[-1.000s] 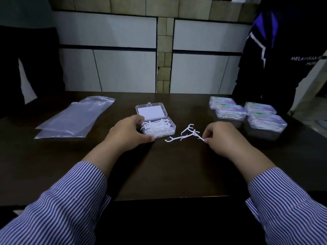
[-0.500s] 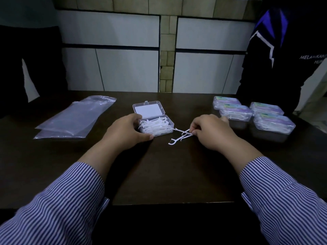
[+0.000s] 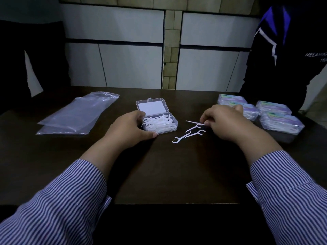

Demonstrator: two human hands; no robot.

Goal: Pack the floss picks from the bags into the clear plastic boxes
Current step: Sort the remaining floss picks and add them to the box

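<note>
An open clear plastic box (image 3: pixel 174 122) stands mid-table, its lid (image 3: pixel 152 106) folded back, and white floss picks (image 3: pixel 158 123) fill its tray. My left hand (image 3: pixel 130 129) grips the box's left side, thumb along the near edge. To the right of the box, my right hand (image 3: pixel 224 123) pinches the ends of a few loose floss picks (image 3: pixel 190 132). Those picks fan out toward the box, and one lies on the wood.
Empty clear plastic bags (image 3: pixel 77 115) lie flat at the left of the dark wooden table (image 3: pixel 168 170). Several closed, filled boxes (image 3: pixel 281 123) are grouped at the far right. A person in a dark jacket (image 3: pixel 290 50) stands behind them. The table's near edge runs below my forearms.
My right hand gathered the loose picks, drew them toward the box, and now holds them a little farther right. My left hand stayed on the box.
</note>
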